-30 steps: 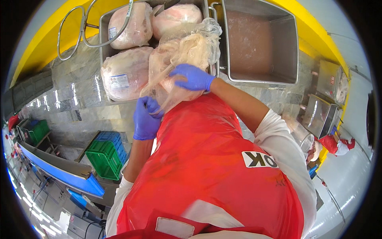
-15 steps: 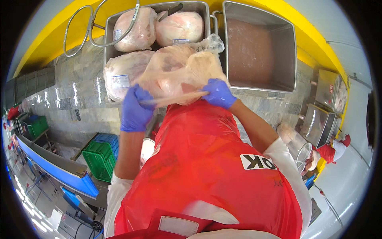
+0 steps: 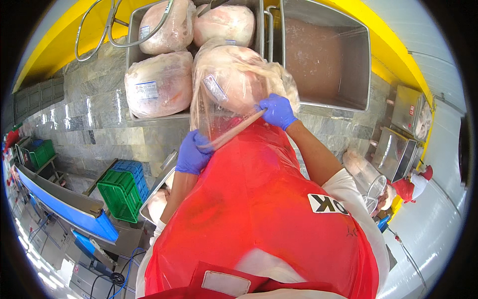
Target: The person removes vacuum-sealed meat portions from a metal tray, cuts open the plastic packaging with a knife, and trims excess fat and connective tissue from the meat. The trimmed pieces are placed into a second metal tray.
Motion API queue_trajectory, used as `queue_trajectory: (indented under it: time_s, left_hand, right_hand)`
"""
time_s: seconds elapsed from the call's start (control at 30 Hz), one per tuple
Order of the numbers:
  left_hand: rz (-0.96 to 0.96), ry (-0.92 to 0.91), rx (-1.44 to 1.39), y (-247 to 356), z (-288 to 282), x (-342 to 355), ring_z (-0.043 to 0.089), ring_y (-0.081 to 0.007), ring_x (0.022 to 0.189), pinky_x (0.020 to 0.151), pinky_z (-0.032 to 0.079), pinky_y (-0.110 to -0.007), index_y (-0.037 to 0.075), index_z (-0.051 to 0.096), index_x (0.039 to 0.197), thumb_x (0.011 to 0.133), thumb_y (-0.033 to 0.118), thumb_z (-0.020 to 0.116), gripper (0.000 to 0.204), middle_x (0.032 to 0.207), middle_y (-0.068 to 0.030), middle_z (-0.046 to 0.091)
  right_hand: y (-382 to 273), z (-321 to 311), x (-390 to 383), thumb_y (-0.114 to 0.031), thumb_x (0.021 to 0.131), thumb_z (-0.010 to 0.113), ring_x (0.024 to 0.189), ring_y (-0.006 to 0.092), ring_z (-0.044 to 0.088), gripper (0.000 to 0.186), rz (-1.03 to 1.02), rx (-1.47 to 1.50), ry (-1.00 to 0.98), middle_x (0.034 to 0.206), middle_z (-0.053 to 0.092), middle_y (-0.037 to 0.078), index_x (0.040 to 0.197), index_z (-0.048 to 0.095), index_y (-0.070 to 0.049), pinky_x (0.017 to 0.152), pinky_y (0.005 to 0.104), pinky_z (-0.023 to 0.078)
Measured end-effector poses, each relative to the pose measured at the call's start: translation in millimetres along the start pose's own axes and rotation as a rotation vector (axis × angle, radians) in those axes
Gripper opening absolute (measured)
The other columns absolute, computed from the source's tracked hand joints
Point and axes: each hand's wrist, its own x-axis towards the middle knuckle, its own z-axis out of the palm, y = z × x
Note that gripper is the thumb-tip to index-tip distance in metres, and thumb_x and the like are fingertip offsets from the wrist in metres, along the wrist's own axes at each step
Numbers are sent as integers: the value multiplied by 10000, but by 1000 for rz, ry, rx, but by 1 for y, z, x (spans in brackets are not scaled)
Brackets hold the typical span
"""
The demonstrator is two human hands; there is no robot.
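Observation:
Both my hands wear blue gloves. My left hand (image 3: 191, 153) grips the lower edge of a clear plastic bag (image 3: 224, 107) that wraps a large pale cut of meat (image 3: 238, 74). My right hand (image 3: 277, 110) pinches the same bag at its right side, and the plastic is stretched taut between the two hands. The wrapped meat rests at the near edge of a steel tray (image 3: 133, 30), just above my red apron (image 3: 259, 199).
The steel tray holds three more bagged meat cuts (image 3: 159, 84). A steel bin (image 3: 358, 60) with pinkish liquid stands to the right. Green (image 3: 119, 192) and blue crates sit on the floor at left, by a blue conveyor (image 3: 59, 199). Another person in red (image 3: 411, 187) works at far right.
The bagged meat has shifted down toward me. My left hand dropped lower along the bag's edge and my right hand moved up and right, pulling the plastic tight.

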Motion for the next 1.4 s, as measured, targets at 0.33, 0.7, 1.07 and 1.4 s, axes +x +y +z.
queue_trajectory:
  time_s: [0.33,0.7,1.07,1.4]
  left_hand:
    - [626,342,1023,31,27,43,551,-311,1103,934,478,-370,35,482,1282,833,424,768,659,1191,-183,536]
    - [1408,-388,1760,31,161,222,498,-413,1277,1097,357,-489,90,608,1307,832,430,753,602,1294,-212,610]
    - [1314,182,1663,-36,77,163,651,-452,766,675,473,-547,20,569,963,988,284,546,266,842,-251,662]
    - [1593,-81,1835,0,150,166,607,-355,827,770,486,-433,-10,634,966,853,412,754,453,970,-188,612]
  right_hand:
    - [5,-24,-33,-306,798,612,749,374,652,185,10,-22,-68,752,671,146,746,697,-151,678,504,516]
    - [16,-10,-69,-284,874,584,821,399,643,179,70,185,-92,913,643,153,934,629,-122,723,497,523]
    - [55,-8,-88,-252,864,579,890,374,639,175,-43,169,-179,956,644,145,893,664,-102,786,483,522]
    - [73,-5,-124,-292,901,576,993,331,651,282,-10,350,-158,1097,681,95,1101,712,-147,845,434,529]
